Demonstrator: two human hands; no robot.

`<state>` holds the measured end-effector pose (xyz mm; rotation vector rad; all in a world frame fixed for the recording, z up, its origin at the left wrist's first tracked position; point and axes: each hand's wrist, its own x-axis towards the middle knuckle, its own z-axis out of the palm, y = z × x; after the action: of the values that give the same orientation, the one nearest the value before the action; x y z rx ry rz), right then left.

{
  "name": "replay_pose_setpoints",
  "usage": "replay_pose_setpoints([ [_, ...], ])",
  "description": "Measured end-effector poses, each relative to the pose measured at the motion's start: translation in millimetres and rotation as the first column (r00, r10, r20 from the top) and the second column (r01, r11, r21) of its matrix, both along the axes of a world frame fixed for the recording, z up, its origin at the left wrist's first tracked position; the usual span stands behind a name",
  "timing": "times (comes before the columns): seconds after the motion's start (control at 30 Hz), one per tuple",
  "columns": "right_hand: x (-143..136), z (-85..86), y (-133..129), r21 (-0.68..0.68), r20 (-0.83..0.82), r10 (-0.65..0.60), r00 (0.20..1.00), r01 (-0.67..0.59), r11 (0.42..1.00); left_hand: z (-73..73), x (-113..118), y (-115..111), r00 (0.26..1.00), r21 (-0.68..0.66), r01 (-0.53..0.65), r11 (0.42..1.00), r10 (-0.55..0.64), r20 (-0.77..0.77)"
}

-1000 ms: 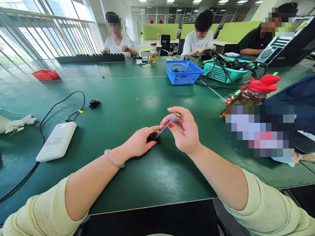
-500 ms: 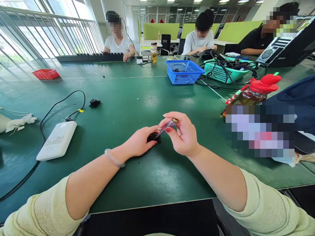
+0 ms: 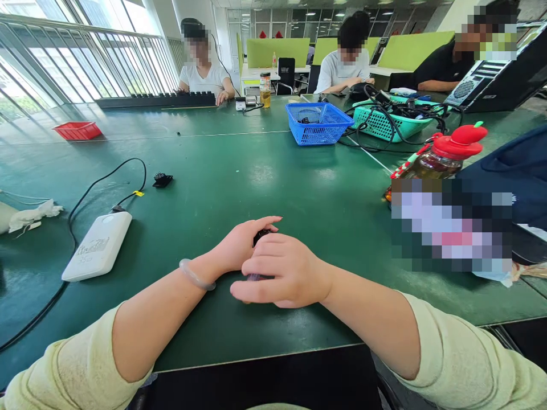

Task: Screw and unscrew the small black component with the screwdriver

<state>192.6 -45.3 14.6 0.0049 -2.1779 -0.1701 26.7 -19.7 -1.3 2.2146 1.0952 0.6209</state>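
My left hand point(image 3: 237, 246), with a pale bracelet at the wrist, is closed around a small black part point(image 3: 260, 236) low over the green table point(image 3: 205, 182). Only a dark, glossy bit of this part shows between thumb and fingers. My right hand point(image 3: 288, 270) lies in front of it, back of the hand up, and covers much of the part. Under its curled fingers shows a sliver of a slim, purplish clear-handled screwdriver point(image 3: 253, 277); its tip is hidden. A second small black part point(image 3: 162, 180) rests on the table farther off to the left.
To the left lies a white power bank point(image 3: 97, 246) with a black cable. Farther back stand a red tray point(image 3: 77, 131), a blue basket point(image 3: 319, 134) and a green basket point(image 3: 380, 126) full of cables. At right is a red-lidded bottle point(image 3: 453, 151). Several people sit beyond.
My right hand has come left and toward me, turning palm down, and the screwdriver is now mostly hidden under it. My left hand has stayed at the black part.
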Motion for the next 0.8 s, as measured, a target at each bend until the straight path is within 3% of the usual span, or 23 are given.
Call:
replay_pose_setpoints([
  [0.2, -11.6, -10.3, -4.5, 0.158, 0.111, 0.017, 0.994, -0.035, 0.987, -1.2, -2.9, 2.3, 1.000, -0.055, 0.024, 0.998, -0.023, 0.009],
  [0.4, -10.1, -10.8, 0.1, 0.150, 0.138, -0.002, 0.990, -0.019, 0.988, -9.5, -4.4, 6.0, 0.999, -0.022, 0.040, 0.999, -0.040, 0.005],
  [0.5, -4.0, -9.6, 6.8, 0.032, 0.043, -0.007, 0.999, 0.006, 0.999, -11.4, -5.5, 6.8, 0.996, 0.012, 0.090, 0.996, -0.090, 0.026],
  [0.6, 4.6, -9.1, 14.1, -0.173, -0.122, -0.029, 0.992, 0.007, 0.985, -10.6, -5.5, 6.6, 0.990, 0.050, 0.125, 0.991, -0.128, 0.065],
  [0.73, 15.8, -9.1, 20.5, -0.426, -0.235, -0.190, 0.953, 0.074, 0.902, -10.2, -4.1, 7.4, 0.993, 0.051, 0.086, 0.995, -0.090, 0.080],
  [0.8, 19.0, -9.7, 22.5, -0.524, -0.279, -0.228, 0.933, 0.051, 0.850, -10.3, -3.8, 7.9, 0.996, 0.043, 0.069, 0.997, -0.071, 0.052],
])
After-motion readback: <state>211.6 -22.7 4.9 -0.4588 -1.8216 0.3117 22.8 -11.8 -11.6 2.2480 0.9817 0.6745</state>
